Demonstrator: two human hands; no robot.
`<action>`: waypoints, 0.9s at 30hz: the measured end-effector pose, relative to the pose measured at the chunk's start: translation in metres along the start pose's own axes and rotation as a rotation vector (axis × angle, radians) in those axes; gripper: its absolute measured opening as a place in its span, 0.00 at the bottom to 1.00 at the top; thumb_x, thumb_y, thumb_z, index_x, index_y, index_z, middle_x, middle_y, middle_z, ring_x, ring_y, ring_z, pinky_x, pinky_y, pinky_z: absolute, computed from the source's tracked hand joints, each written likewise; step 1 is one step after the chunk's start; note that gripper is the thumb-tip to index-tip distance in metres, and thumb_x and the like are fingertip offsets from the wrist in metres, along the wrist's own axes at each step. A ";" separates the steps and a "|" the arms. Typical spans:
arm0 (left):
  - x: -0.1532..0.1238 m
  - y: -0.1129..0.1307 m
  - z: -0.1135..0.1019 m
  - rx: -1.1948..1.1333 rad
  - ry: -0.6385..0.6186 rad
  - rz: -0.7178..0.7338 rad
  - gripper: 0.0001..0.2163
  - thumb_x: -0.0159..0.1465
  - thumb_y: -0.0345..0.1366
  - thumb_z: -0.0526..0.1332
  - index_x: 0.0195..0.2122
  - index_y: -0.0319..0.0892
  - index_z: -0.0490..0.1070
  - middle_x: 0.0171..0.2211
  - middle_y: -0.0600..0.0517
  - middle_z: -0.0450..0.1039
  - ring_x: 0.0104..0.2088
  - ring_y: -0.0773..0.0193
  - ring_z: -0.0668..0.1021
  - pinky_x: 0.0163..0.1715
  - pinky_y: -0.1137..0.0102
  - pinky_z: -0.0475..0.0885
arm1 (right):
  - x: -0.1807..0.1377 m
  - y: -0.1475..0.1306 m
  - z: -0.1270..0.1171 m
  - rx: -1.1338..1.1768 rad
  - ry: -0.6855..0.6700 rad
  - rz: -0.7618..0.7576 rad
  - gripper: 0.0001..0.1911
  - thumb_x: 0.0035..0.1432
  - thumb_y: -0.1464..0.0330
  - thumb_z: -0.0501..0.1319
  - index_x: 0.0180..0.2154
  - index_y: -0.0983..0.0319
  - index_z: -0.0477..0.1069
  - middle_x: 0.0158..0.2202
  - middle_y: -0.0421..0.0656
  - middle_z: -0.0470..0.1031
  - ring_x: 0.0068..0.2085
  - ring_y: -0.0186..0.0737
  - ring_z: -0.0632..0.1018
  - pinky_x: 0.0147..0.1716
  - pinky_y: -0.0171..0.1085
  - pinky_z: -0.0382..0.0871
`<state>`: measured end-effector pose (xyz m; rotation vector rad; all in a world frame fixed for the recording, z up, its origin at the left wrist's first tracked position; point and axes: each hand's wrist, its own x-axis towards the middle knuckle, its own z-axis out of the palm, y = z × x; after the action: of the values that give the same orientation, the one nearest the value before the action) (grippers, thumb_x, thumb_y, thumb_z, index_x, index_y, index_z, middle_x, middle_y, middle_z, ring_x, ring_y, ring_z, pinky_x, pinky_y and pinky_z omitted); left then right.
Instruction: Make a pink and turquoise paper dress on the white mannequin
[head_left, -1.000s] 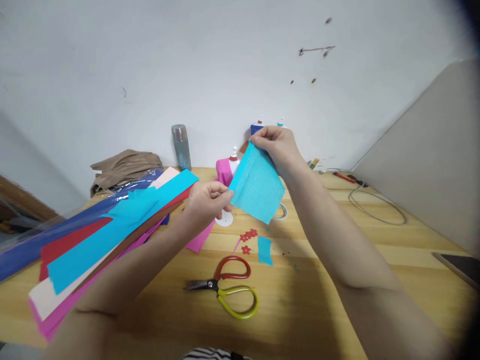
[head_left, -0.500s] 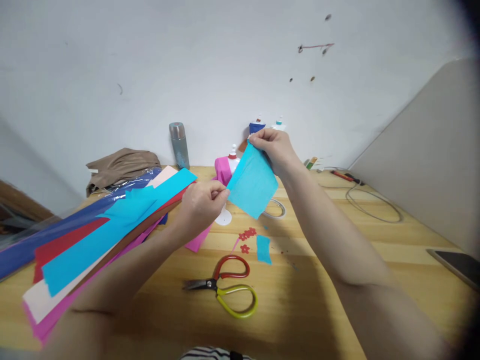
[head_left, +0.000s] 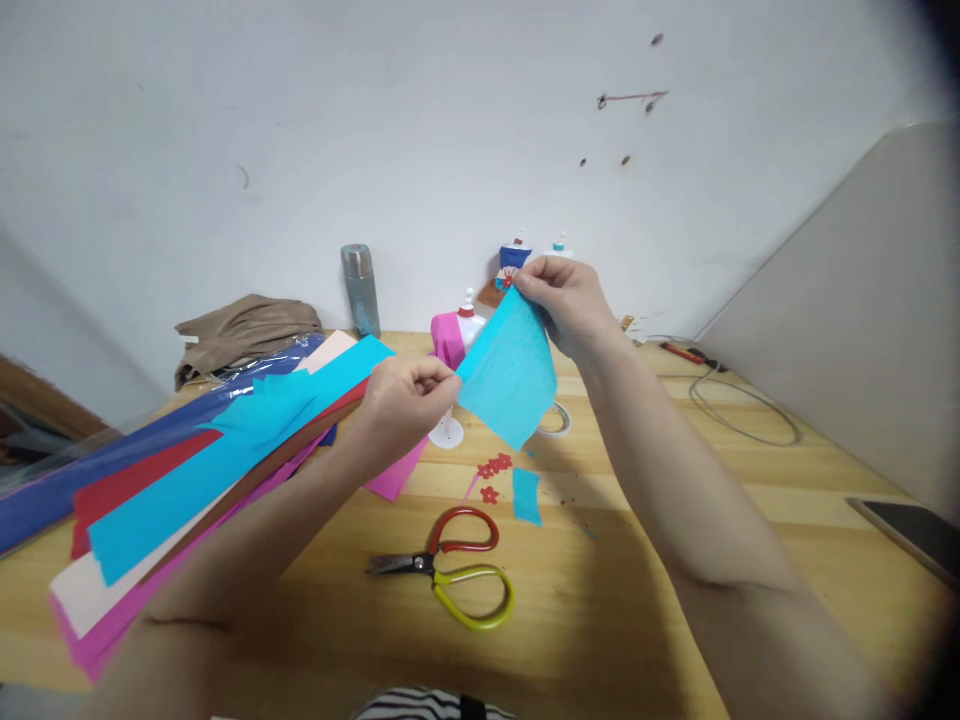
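A piece of light-blue crepe paper point(head_left: 514, 375) hangs in the air between my hands, its upper edge drawn out at a slant. My left hand point(head_left: 409, 405) pinches the lower left corner of it. At the upper corner, my right hand point(head_left: 570, 300) grips between thumb and fingers. Below the paper, scissors point(head_left: 427, 565) with one red and one yellow handle lie on the table. Small red paper flowers point(head_left: 491, 468) and a small blue paper piece point(head_left: 527, 497) lie just beyond them.
To the left is a pile of coloured paper strips point(head_left: 172, 500), beside a brown cloth point(head_left: 247, 335). A thermos point(head_left: 361, 290) stands against the wall. Behind my hands are small dressed figures, one in pink point(head_left: 448, 340), one in blue point(head_left: 514, 256). A phone point(head_left: 911, 535) and a cable point(head_left: 742, 425) lie right.
My right hand has shifted slightly to the right, with the blue paper's upper corner still in it. The left hand keeps its grip almost in place.
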<state>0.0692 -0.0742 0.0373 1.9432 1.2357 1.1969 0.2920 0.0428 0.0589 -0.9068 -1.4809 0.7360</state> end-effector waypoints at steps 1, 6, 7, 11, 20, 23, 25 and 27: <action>0.000 0.001 -0.001 -0.018 0.011 -0.003 0.11 0.58 0.36 0.59 0.20 0.41 0.69 0.19 0.55 0.66 0.23 0.70 0.66 0.25 0.71 0.60 | -0.005 -0.003 -0.003 -0.004 0.020 -0.007 0.19 0.48 0.52 0.73 0.26 0.55 0.69 0.28 0.43 0.75 0.30 0.43 0.75 0.26 0.42 0.67; 0.002 0.004 -0.011 -0.070 0.108 -0.020 0.08 0.54 0.37 0.61 0.21 0.41 0.74 0.19 0.55 0.69 0.23 0.69 0.68 0.23 0.72 0.62 | -0.030 -0.007 -0.016 -0.002 0.111 -0.067 0.16 0.53 0.54 0.70 0.27 0.54 0.68 0.26 0.41 0.73 0.29 0.43 0.75 0.26 0.43 0.68; 0.003 0.005 -0.012 -0.082 0.118 -0.035 0.08 0.53 0.37 0.61 0.21 0.41 0.75 0.19 0.55 0.70 0.22 0.69 0.68 0.22 0.73 0.62 | -0.034 -0.006 -0.017 -0.006 0.116 -0.078 0.15 0.53 0.54 0.70 0.27 0.54 0.68 0.25 0.41 0.72 0.28 0.42 0.75 0.26 0.43 0.67; 0.006 0.004 -0.018 -0.135 0.141 -0.088 0.06 0.51 0.35 0.62 0.21 0.40 0.75 0.19 0.55 0.72 0.23 0.70 0.70 0.24 0.73 0.65 | -0.045 0.000 -0.020 0.022 0.126 -0.101 0.14 0.52 0.56 0.71 0.28 0.54 0.69 0.24 0.39 0.71 0.26 0.41 0.74 0.25 0.42 0.68; 0.006 -0.003 -0.022 -0.321 0.012 -0.223 0.06 0.49 0.37 0.65 0.21 0.40 0.73 0.14 0.59 0.65 0.17 0.73 0.64 0.18 0.75 0.58 | -0.057 0.009 -0.016 0.138 0.180 -0.051 0.16 0.44 0.57 0.75 0.31 0.54 0.73 0.28 0.42 0.77 0.29 0.44 0.77 0.27 0.43 0.69; 0.007 -0.004 -0.022 -0.374 -0.027 -0.248 0.07 0.48 0.37 0.66 0.20 0.40 0.71 0.13 0.59 0.65 0.17 0.73 0.66 0.17 0.76 0.59 | -0.061 0.011 -0.020 0.111 0.151 -0.053 0.15 0.46 0.57 0.75 0.32 0.53 0.74 0.27 0.42 0.76 0.28 0.44 0.77 0.26 0.43 0.69; 0.008 -0.006 -0.023 -0.378 -0.045 -0.248 0.07 0.48 0.37 0.65 0.19 0.40 0.71 0.13 0.58 0.65 0.17 0.73 0.66 0.17 0.76 0.58 | -0.064 0.012 -0.022 0.074 0.120 -0.060 0.14 0.49 0.57 0.74 0.34 0.53 0.74 0.26 0.41 0.75 0.27 0.44 0.76 0.25 0.43 0.68; 0.008 -0.008 -0.024 -0.371 -0.061 -0.244 0.07 0.48 0.37 0.65 0.19 0.41 0.70 0.13 0.58 0.65 0.17 0.73 0.67 0.17 0.76 0.58 | -0.065 0.013 -0.024 0.035 0.091 -0.068 0.13 0.52 0.57 0.72 0.35 0.53 0.74 0.26 0.41 0.75 0.27 0.44 0.76 0.25 0.43 0.68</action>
<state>0.0465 -0.0641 0.0450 1.5025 1.0920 1.1372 0.3183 -0.0087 0.0179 -0.8480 -1.4081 0.6608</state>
